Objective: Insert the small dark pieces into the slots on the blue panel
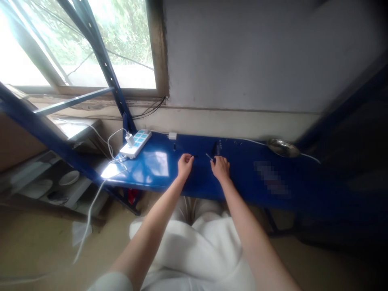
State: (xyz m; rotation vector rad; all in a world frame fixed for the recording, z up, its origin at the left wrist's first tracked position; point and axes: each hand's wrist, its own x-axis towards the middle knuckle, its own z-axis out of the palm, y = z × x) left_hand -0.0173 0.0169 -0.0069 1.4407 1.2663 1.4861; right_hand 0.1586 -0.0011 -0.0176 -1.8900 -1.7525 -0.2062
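Observation:
Both my arms reach out over a blue table [242, 178]. My left hand [184, 164] rests near the table's middle with its fingers curled in a pinch; whatever it pinches is too small to make out. My right hand [220, 167] is closed around a thin dark tool [209, 157] whose tip points up and left. Between and beyond the hands lie small dark parts [218, 147] on the tabletop.
A white power strip [136, 143] with a plugged-in charger and white cables sits at the table's left end. A metal bowl [283, 147] stands at the far right by the wall. Blue shelf struts cross the window on the left; plates lie on a low shelf [54, 184].

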